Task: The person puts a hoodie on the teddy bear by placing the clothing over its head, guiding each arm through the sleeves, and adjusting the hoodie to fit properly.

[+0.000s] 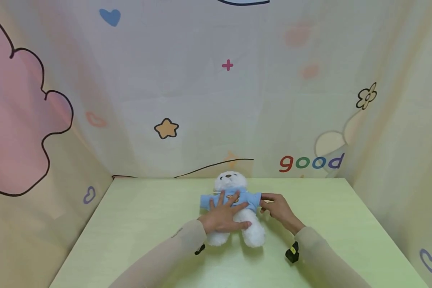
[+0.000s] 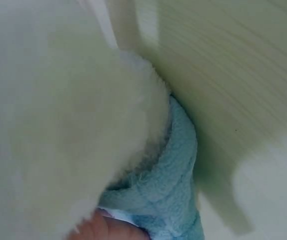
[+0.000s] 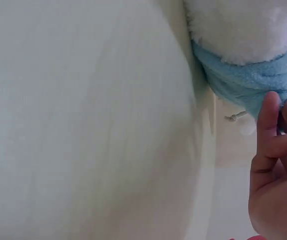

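A white plush bear (image 1: 253, 234) in a light blue hoodie (image 1: 251, 200) lies on its back, head toward the wall. My left hand (image 1: 222, 217) lies across its front with fingers spread, pressing on the hoodie and upper legs. At the bear's sleeve on the right, my right hand (image 1: 279, 209) pinches the cuff between thumb and fingers. The right wrist view shows that hand (image 3: 276, 180) gripping the blue cloth (image 3: 243, 80) beneath white fur (image 3: 243, 25). White fur (image 2: 83, 110) fills much of the left wrist view, beside the blue hem (image 2: 178, 165); only fingertips (image 2: 116, 230) show there.
The pale green table (image 1: 147, 212) runs under the bear and both arms. A patterned cloth backdrop (image 1: 201, 80) rises behind the table and along both sides. A black wrist strap device (image 1: 292, 253) hangs under the right sleeve.
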{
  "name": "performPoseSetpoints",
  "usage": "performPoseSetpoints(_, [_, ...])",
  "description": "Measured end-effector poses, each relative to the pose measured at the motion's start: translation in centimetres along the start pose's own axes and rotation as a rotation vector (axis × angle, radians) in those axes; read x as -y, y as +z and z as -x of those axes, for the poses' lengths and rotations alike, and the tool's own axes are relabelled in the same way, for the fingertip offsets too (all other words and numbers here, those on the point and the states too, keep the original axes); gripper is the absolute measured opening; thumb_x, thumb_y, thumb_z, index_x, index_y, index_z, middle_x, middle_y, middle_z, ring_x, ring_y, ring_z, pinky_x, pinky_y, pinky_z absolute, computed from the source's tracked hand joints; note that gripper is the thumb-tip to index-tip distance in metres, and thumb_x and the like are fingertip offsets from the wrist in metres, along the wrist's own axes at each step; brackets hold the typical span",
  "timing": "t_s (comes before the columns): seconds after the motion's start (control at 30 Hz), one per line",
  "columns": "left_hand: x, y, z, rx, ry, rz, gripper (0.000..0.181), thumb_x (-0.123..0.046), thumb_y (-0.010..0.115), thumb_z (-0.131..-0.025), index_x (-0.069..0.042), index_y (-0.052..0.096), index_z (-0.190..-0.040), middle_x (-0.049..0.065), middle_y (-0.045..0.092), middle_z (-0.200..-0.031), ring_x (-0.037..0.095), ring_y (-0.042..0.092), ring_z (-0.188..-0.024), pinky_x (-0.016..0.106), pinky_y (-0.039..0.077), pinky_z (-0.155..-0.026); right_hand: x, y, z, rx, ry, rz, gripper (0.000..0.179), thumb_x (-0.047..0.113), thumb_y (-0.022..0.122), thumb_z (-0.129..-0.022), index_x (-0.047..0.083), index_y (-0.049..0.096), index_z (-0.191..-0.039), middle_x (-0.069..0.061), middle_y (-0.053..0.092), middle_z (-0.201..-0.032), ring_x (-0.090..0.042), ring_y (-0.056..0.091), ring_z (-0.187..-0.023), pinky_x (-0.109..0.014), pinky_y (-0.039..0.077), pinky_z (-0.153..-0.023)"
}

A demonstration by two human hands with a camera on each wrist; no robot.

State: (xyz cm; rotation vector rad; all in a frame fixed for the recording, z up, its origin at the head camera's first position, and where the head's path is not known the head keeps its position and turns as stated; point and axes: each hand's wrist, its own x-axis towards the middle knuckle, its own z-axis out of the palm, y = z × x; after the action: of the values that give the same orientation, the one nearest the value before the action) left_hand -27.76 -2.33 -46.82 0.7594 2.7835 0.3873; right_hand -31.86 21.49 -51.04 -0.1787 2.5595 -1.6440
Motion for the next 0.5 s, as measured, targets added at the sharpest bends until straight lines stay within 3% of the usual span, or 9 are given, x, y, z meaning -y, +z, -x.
performPoseSetpoints(0.13, [0.06,0.25,-0.09,0.0,0.011,-0.012,0.073,-0.076,0.04,-0.09,-0.043,0.026,-0.153,-0.007,0.0,-0.167,0.044,-0.008,-0.151,0.076,0.01,-0.111,0.26,0.23,-0.05,-0.021,-0.039,0.057,0.019,0.009,0.063,-0.094,0.0,0.071,-0.109,-0.014,0.073,-0.095,-0.023,0.069,-0.069,-0.022,0.036,-0.046])
performPoseSetpoints(0.23, [0.11,0.33,-0.09,0.004,0.004,-0.002,0.073,-0.076,0.04,-0.09,-0.043,0.026,-0.153,-0.007,-0.001,-0.167,0.043,-0.009,-0.151,0.075,0.008,-0.111,0.28,0.43,0.14,-0.002,-0.02,0.098,0.024,0.013,0.06,-0.097,0.001,0.07,-0.115,-0.011,0.073,-0.091,-0.019,0.067,-0.067,-0.024,0.04,-0.048])
performPoseSetpoints(0.33, [0.09,0.26,-0.05,0.009,0.002,0.011,0.072,-0.075,0.04,-0.09,-0.043,0.026,-0.153,-0.008,-0.002,-0.167,0.042,-0.011,-0.151,0.075,0.007,-0.112,0.25,0.57,0.35,0.016,0.011,0.049,0.029,0.017,0.057,-0.1,0.001,0.066,-0.123,-0.011,0.074,-0.097,-0.021,0.07,-0.074,-0.026,0.045,-0.05])
performPoseSetpoints(0.5, [0.21,-0.1,0.06,0.014,0.004,0.021,0.073,-0.075,0.04,-0.09,-0.043,0.025,-0.153,-0.008,-0.002,-0.167,0.042,-0.011,-0.151,0.074,0.008,-0.112,0.46,0.87,0.39,0.002,-0.003,-0.019,0.029,0.018,0.054,-0.102,-0.001,0.067,-0.119,-0.017,0.072,-0.109,-0.029,0.072,-0.09,-0.027,0.051,-0.055])
